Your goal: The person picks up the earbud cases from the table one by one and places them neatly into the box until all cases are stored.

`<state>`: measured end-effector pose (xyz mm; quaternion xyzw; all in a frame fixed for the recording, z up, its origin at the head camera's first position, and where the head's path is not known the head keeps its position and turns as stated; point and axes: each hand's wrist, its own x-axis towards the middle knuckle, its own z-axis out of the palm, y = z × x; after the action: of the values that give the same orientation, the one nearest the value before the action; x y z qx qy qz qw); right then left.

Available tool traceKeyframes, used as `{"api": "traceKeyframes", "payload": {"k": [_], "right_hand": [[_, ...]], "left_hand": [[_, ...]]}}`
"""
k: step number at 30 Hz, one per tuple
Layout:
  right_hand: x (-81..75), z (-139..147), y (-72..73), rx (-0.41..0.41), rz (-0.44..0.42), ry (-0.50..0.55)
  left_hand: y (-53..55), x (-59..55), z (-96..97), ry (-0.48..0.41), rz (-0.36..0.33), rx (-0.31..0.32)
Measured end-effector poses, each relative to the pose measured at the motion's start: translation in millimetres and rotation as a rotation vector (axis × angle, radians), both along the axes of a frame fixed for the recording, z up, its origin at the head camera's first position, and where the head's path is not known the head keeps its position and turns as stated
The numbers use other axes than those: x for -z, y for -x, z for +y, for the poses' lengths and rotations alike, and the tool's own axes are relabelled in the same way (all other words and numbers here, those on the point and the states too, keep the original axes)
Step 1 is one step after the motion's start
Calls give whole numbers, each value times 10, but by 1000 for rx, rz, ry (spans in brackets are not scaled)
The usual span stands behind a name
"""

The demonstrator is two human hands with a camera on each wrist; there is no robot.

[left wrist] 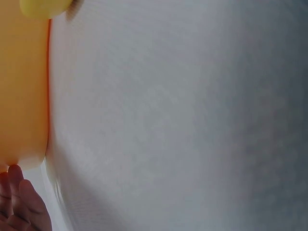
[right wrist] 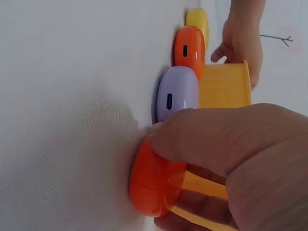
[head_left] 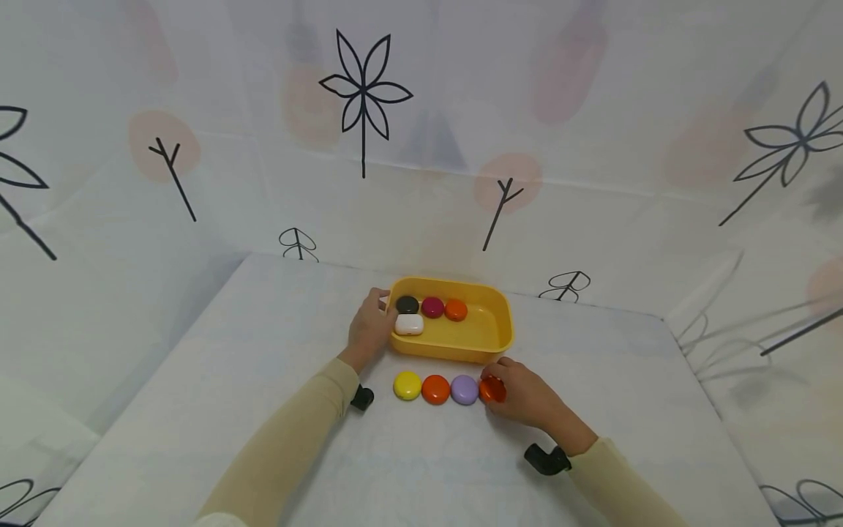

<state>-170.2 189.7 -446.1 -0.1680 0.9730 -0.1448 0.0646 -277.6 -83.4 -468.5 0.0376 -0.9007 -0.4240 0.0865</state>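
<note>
My left hand [head_left: 372, 329] holds the left end of a yellow tray [head_left: 490, 326]; in the left wrist view its fingertips [left wrist: 17, 180] touch the tray's outer wall. Below the tray, my right hand [head_left: 527, 395] pinches an orange earbud charging case [right wrist: 156, 180] between thumb and fingers, at the right end of a row on the table. Leftward from it come a lavender earbud case [head_left: 465, 390], another orange earbud case [head_left: 436, 389] and a yellow earbud case [head_left: 407, 386]. Small port slots show on the lavender case and its orange neighbour in the right wrist view.
Inside the tray lie a black case [head_left: 407, 304], a dark red case [head_left: 432, 307], an orange-red case [head_left: 456, 310] and a white rounded-rectangular case [head_left: 410, 324]. A white cloth covers the table [head_left: 421, 468]. Patterned fabric walls [head_left: 421, 212] enclose its back and sides.
</note>
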Motion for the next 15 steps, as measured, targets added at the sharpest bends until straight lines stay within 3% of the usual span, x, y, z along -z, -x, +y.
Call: {"api": "traceKeyframes", "payload": {"k": [6,15], "right_hand": [[-57,-1,-24,-33,46,-6],[-298,11,-6,-67,-2,179]], "left_hand": [[-1,1,-7,-9,-1,9],[2,2,-7,-8,-6,4]]}}
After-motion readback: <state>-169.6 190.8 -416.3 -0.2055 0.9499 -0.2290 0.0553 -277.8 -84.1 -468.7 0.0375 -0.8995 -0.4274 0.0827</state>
